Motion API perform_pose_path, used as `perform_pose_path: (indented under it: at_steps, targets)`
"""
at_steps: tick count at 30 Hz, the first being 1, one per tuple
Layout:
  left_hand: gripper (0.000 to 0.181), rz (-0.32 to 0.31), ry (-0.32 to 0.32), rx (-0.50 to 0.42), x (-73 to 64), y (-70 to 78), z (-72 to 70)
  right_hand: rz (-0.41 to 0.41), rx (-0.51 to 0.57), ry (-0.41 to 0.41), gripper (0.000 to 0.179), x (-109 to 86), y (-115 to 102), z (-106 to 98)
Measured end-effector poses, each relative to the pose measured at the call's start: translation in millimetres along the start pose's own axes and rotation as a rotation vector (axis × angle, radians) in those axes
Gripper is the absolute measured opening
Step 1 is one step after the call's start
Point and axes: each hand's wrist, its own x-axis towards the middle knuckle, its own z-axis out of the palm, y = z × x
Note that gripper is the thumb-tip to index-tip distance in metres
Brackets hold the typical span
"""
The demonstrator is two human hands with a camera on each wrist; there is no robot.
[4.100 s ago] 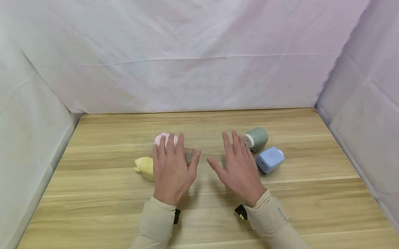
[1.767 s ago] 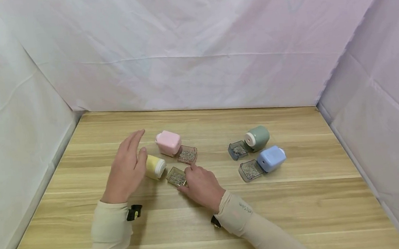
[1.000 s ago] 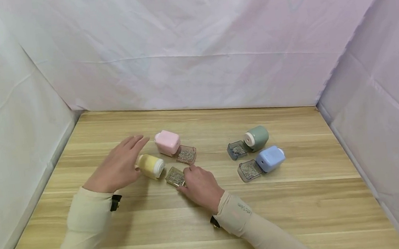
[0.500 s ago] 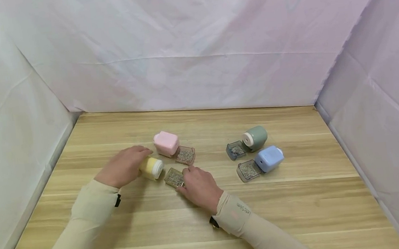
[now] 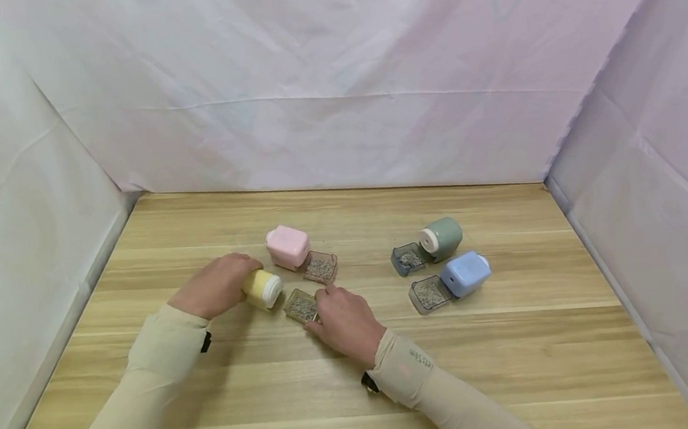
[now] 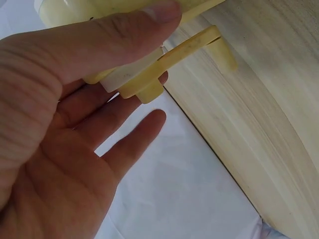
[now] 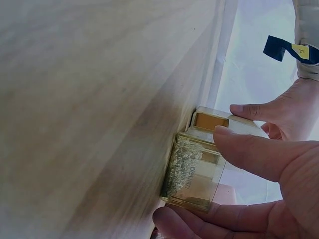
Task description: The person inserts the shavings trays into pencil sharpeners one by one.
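In the head view my left hand (image 5: 217, 287) grips the yellow pencil sharpener (image 5: 262, 289), which lies on the table with its white end toward the right. The left wrist view shows its yellow crank handle (image 6: 187, 48), with my thumb across the body and fingers behind. My right hand (image 5: 349, 321) pinches a clear yellowish shavings drawer (image 5: 300, 306) between thumb and fingers. Shavings (image 7: 182, 167) lie inside that drawer, seen in the right wrist view. A small gap separates the drawer from the yellow sharpener.
Behind them sit a pink sharpener (image 5: 288, 247) and its pinkish drawer (image 5: 321, 267). To the right are a green sharpener (image 5: 446, 238) with a dark drawer (image 5: 409, 259) and a blue sharpener (image 5: 466, 274) with a greyish drawer (image 5: 430, 294). White cloth (image 5: 332, 91) walls enclose the wooden table (image 5: 312, 404).
Both hands were hovering over the table at first. My right hand took hold of the yellowish drawer and stayed there. My left hand moved left, then closed around the yellow sharpener.
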Motion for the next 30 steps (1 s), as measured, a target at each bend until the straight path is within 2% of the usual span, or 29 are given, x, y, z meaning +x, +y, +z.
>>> perform_pose_path:
  at_steps: [9, 17, 30]
  targets:
    - [0.036, 0.023, -0.004, -0.002, 2.7, 0.3, -0.7, -0.025, 0.010, -0.002, 0.044, 6.3, -3.3, -1.0]
    - [0.037, 0.002, -0.027, 0.000, 4.3, 1.2, -1.6, -0.043, 0.003, -0.001, 0.040, 17.4, -12.2, -0.9]
    - [0.034, 0.002, -0.039, 0.002, 4.6, 0.7, -2.4, -0.045, 0.001, -0.014, 0.040, 36.8, -22.8, 2.3]
